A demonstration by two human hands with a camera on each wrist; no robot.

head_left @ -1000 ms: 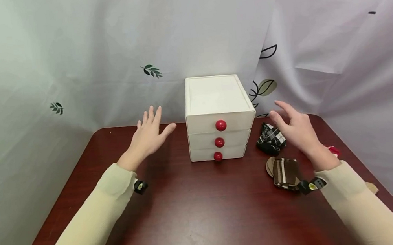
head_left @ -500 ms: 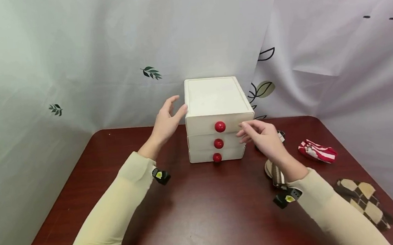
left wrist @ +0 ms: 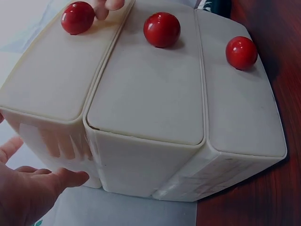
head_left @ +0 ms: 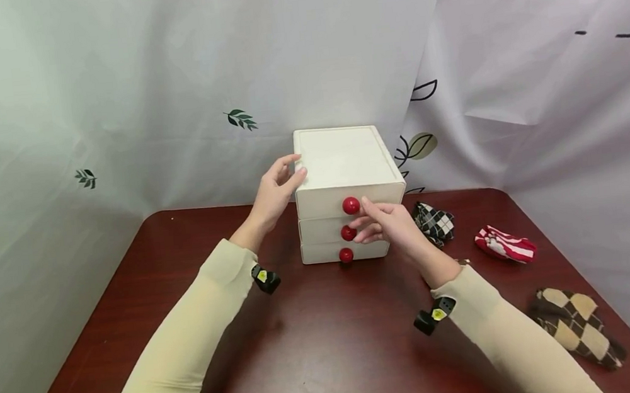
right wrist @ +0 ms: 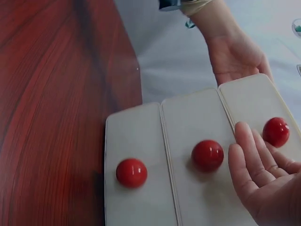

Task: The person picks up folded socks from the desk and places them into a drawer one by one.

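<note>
A white three-drawer box [head_left: 345, 155] with red round knobs stands at the back of the table, its drawers pushed in. My left hand [head_left: 272, 197] is at the box's upper left edge, thumb and fingers spread; in the left wrist view that hand [left wrist: 28, 193] is beside the side wall, and contact is hard to tell. My right hand [head_left: 392, 224] is in front of the drawers, fingertips beside the top knob [head_left: 351, 205]. In the right wrist view its fingers [right wrist: 251, 155] are mostly straight and not wrapped round the top knob [right wrist: 276, 132].
Right of the box lie a black-and-white checked sock [head_left: 436, 221], a red-and-white striped sock [head_left: 504, 244] and a brown-and-beige diamond-patterned sock [head_left: 578, 326]. A brown item is mostly hidden behind my right forearm. A pale curtain [head_left: 180, 95] hangs behind the dark red table [head_left: 318, 348].
My right hand has moved left from above the socks to the top knob. My left hand has moved right to the box's upper left edge. The drawers have not moved.
</note>
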